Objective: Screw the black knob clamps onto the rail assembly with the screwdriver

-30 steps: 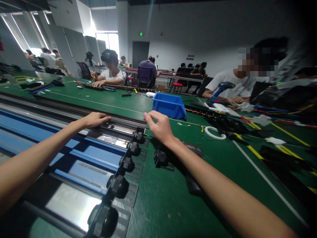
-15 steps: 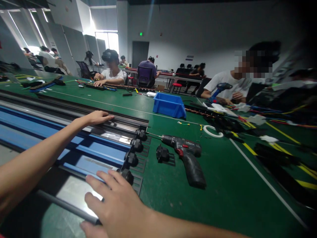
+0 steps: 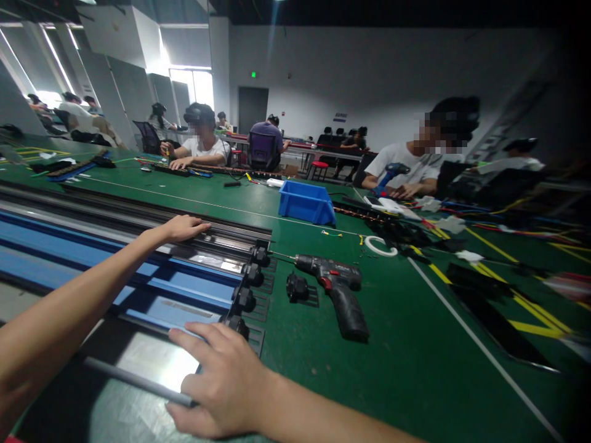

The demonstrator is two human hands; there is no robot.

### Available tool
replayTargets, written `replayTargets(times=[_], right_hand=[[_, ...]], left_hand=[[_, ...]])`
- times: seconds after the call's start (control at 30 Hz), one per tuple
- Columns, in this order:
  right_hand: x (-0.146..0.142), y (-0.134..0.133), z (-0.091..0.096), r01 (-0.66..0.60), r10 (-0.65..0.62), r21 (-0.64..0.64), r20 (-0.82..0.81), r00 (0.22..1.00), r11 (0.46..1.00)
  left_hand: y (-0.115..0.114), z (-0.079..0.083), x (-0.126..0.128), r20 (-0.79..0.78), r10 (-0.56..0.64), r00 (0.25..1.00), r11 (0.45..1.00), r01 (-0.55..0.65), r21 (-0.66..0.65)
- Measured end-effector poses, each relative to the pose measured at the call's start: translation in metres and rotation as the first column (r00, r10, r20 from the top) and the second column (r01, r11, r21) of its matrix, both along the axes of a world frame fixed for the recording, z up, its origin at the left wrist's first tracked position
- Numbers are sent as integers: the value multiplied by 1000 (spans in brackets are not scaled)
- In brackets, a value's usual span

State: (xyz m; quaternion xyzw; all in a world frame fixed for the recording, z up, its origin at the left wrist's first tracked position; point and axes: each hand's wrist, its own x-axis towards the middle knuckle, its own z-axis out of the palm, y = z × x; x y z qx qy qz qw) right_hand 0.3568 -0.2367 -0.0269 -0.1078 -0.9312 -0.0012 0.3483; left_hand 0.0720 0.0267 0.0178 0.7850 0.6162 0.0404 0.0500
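Observation:
My left hand (image 3: 183,227) lies palm down, fingers stretched out, on the far side of a row of long metal profiles (image 3: 184,294) with blue and silver faces. My right hand (image 3: 233,378) spans the end of the nearest shiny metal profile (image 3: 138,355), thumb at its near edge and fingers over its far edge. Black knob-like end fittings (image 3: 244,299) with slotted flat tabs line the profiles' right ends. A loose fitting of this kind (image 3: 297,287) lies apart on the table. Beside it a black cordless drill (image 3: 339,283) rests on its side, bit towards the profiles.
On the green table (image 3: 415,381) stands a blue bin (image 3: 307,203), with a white ring (image 3: 381,246) and wires to its right. A black flat panel (image 3: 503,326) lies farther right. Co-workers sit across the table; a blue drill (image 3: 391,175) stands by one of them.
My right hand's fingers have drawn in around the near profile's end. The left hand stays on the profiles. The view has shifted slightly; the drill and loose fitting remain on the table.

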Motion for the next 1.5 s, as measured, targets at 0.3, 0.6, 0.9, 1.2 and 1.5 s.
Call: replayTargets(times=[0.3, 0.6, 0.9, 1.2, 1.5], right_hand=[[-6, -14, -5, -3, 3, 6, 3, 1000, 1000], [-9, -27, -3, 13, -13, 16, 16, 1000, 1000], [-13, -41, -2, -3, 4, 21, -3, 1000, 1000], [-14, -51, 0, -13, 12, 33, 16, 1000, 999], [-11, -58, 7, -4, 4, 3, 68, 998, 1000]], left_hand=[[-13, 1, -2, 2, -25, 1000, 1000, 25, -12], [-28, 6, -2, 6, -33, 999, 999, 33, -21], [-42, 3, -9, -5, -37, 999, 999, 37, -15], [-58, 8, -12, 19, -9, 1000, 1000, 9, -22], [-60, 2, -14, 93, -13, 996, 1000, 12, 15]])
